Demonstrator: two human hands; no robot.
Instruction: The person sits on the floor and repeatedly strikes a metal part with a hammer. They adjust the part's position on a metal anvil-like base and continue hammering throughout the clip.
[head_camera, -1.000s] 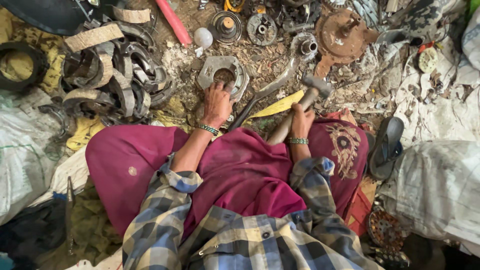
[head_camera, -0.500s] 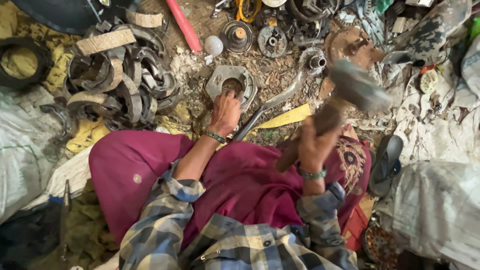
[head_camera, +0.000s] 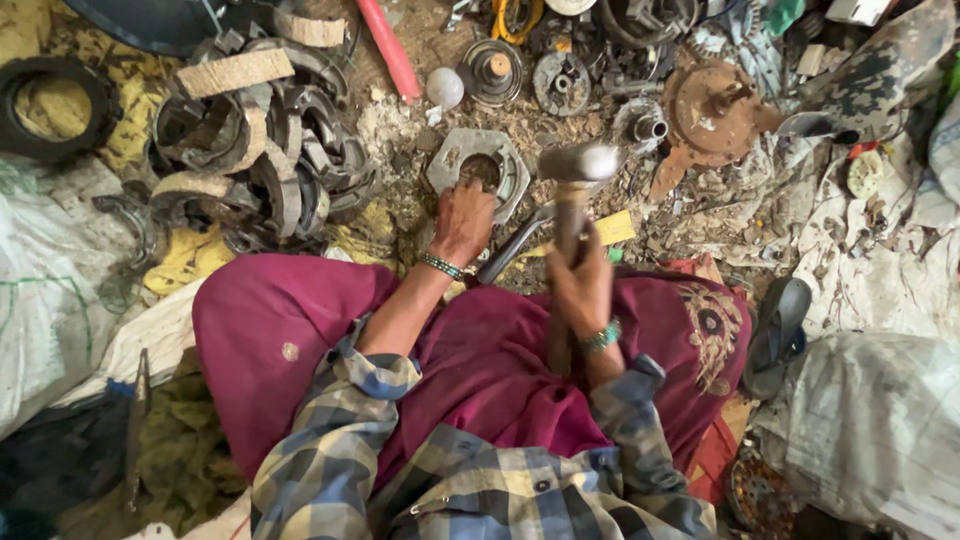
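My left hand (head_camera: 463, 222) grips the near edge of a grey hexagonal metal housing (head_camera: 448, 159) with a round hole, lying on the debris-strewn ground. My right hand (head_camera: 581, 282) is closed around the wooden handle of a hammer (head_camera: 571, 200). The hammer's steel head (head_camera: 579, 162) hangs just right of the housing, above a long bent metal bar (head_camera: 511, 247). Both wrists wear green bangles. My lap, under magenta cloth, fills the middle of the view.
A heap of curved brake shoes (head_camera: 250, 160) lies at the left beside a black rubber ring (head_camera: 50, 105). Round metal parts (head_camera: 562, 82), a rusty hub (head_camera: 710, 112), a red tube (head_camera: 392, 50) and a white bulb (head_camera: 444, 88) sit beyond. A sandal (head_camera: 778, 335) and white sacks (head_camera: 880, 420) are at right.
My right hand raised the hammer high to the right, then swung it down and left; its head now sits beside the housing. My left hand stayed on the housing.
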